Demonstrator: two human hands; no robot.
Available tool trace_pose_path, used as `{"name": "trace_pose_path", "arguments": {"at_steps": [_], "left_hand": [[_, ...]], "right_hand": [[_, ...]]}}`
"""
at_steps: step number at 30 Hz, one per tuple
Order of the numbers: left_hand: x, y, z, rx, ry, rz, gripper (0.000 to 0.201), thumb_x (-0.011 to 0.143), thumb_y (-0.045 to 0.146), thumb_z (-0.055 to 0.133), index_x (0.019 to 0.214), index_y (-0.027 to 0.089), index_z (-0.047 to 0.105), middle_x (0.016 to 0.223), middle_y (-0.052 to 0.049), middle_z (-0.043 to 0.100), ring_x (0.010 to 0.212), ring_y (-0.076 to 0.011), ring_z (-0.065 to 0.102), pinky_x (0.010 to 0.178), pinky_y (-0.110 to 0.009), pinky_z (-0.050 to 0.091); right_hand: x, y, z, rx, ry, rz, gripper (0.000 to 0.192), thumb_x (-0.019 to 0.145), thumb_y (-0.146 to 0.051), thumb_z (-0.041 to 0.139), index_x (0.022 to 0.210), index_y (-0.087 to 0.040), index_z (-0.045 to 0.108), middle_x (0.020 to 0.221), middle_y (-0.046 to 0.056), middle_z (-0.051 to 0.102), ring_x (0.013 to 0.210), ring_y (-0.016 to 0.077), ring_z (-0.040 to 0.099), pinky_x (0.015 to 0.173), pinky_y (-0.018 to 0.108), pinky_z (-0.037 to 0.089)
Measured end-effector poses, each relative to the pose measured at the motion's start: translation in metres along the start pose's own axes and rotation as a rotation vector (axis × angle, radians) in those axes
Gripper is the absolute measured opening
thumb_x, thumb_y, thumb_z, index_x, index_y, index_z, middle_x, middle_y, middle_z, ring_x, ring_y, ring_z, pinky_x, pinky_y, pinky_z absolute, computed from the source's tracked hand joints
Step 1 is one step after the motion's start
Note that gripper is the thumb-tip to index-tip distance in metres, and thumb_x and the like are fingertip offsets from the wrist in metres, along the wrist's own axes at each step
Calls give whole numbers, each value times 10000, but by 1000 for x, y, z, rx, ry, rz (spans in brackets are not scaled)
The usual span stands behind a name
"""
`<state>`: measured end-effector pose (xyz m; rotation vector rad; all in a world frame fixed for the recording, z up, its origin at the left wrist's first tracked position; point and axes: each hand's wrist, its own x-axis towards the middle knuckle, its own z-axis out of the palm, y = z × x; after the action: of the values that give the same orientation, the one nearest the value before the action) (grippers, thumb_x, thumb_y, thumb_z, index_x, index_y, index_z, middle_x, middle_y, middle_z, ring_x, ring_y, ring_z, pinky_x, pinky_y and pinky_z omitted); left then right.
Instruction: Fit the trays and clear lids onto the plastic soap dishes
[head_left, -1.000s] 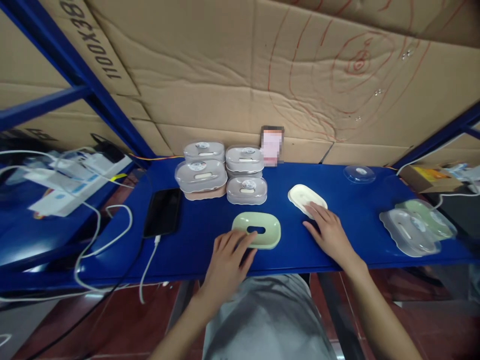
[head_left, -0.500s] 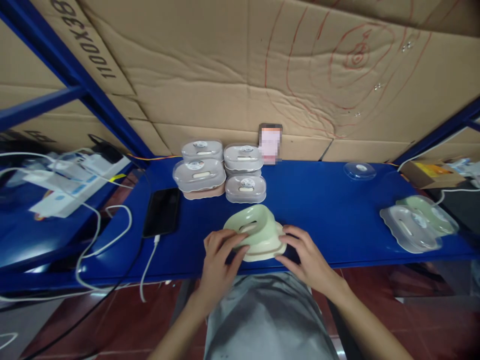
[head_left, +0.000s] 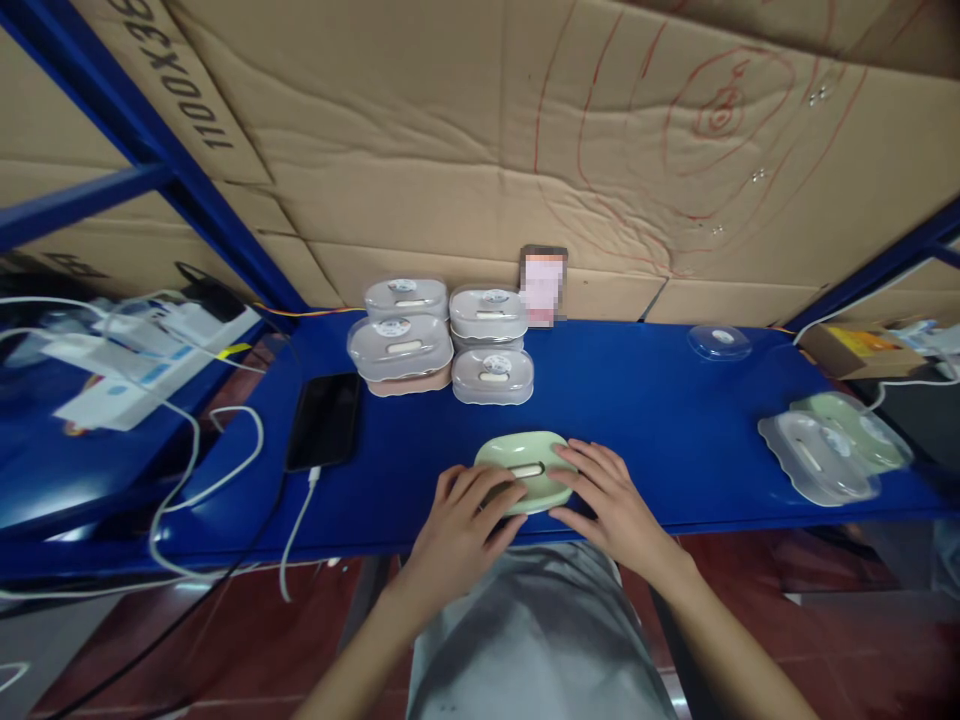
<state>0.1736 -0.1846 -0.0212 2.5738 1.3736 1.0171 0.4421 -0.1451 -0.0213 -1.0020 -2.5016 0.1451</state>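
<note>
Green soap dish [head_left: 525, 468] flat on the blue shelf [head_left: 645, 420], near its front edge, straight ahead of the body. Left hand [head_left: 459, 525] pressed on the dish's near-left side, fingers spread and curled over the rim. Right hand [head_left: 611, 500] on the right end, fingers apart and laid across the top edge. Both hands touching, neither clamped tight around it.

Probably light, thin moulded plastic: stiff enough to keep shape, smooth and a little slippery on the painted shelf, likely to skate if pushed from one side only. Slot visible in the top middle; a pale inner part seems to show through it. Best hold judged at the two short ends or along the long rim, thumb under the lip, rather than on the domed top.

Behind, well apart: stack of lidded dishes [head_left: 442, 340] against the cardboard wall [head_left: 480, 150]. Black phone [head_left: 324, 420] with white cable [head_left: 296, 530] to the left. Clear lids [head_left: 817, 455] at far right, single clear lid [head_left: 720, 342] further back.
</note>
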Motion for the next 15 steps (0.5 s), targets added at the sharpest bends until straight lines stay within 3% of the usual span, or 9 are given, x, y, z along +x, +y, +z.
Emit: {"name": "trace_pose_path", "arguments": {"at_steps": [6, 10, 13, 15], "left_hand": [[-1, -1, 0, -4, -27, 3, 174, 1049, 284, 679, 1212, 248, 725, 1240, -56, 753, 1140, -237, 683, 1019, -437, 420], [-2, -2, -1, 1, -46, -14, 178, 1051, 240, 656, 1219, 240, 713, 1300, -75, 719, 1182, -249, 674, 1016, -444, 429], [-1, -2, -1, 0, -68, -28, 189, 1044, 221, 654, 1226, 240, 703, 1328, -81, 703, 1208, -258, 666, 1020, -447, 440], [-1, -2, -2, -13, -75, -26, 187, 1046, 221, 647, 1224, 242, 699, 1325, -79, 706, 1215, -261, 665, 1028, -450, 442]], "right_hand": [[0, -1, 2, -27, 8, -42, 368, 1076, -348, 629, 1428, -246, 669, 1598, 125, 586, 1562, 312, 462, 1236, 604, 456], [0, -1, -3, 10, -20, -85, 389, 1082, -344, 617, 1457, -245, 647, 1598, 128, 585, 1535, 295, 507, 1213, 542, 506], [5, 23, -19, 27, -58, -66, 466, 1110, -378, 545, 1570, -302, 549, 1665, 101, 518, 1526, 278, 520, 1204, 516, 513], [16, 61, -35, -6, 4, 84, 496, 1128, -395, 457, 1616, -314, 494, 1700, 96, 470, 1551, 281, 487, 1210, 521, 496]]}}
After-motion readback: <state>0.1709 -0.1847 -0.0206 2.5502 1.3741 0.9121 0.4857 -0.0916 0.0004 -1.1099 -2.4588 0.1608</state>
